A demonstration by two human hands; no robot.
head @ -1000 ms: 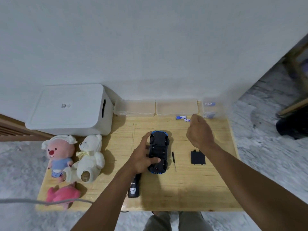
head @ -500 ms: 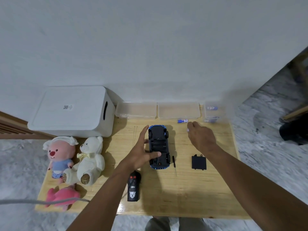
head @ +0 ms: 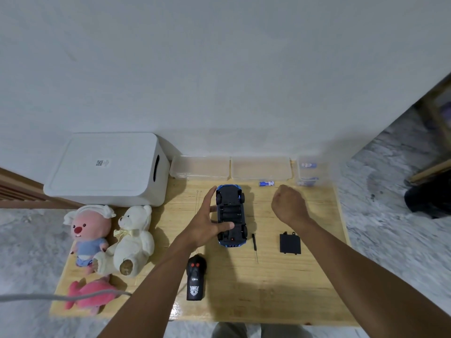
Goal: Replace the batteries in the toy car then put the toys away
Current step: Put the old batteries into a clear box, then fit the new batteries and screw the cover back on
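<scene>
The table (head: 268, 289) offers open room toward its near edge. The toy car (head: 231, 203) lies belly-up by the far edge; it is probably light, rigid, slick plastic, best held by its flanks. The left hand (head: 207, 223) steadies it with straight fingers and the thumb across the chassis. The right hand (head: 289, 203) is curled, its contents hidden. A battery (head: 266, 183) lies just beyond it.

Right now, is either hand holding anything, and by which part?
The left hand steadies the upturned toy car, thumb across its underside. The right hand is curled; contents hidden.
</scene>
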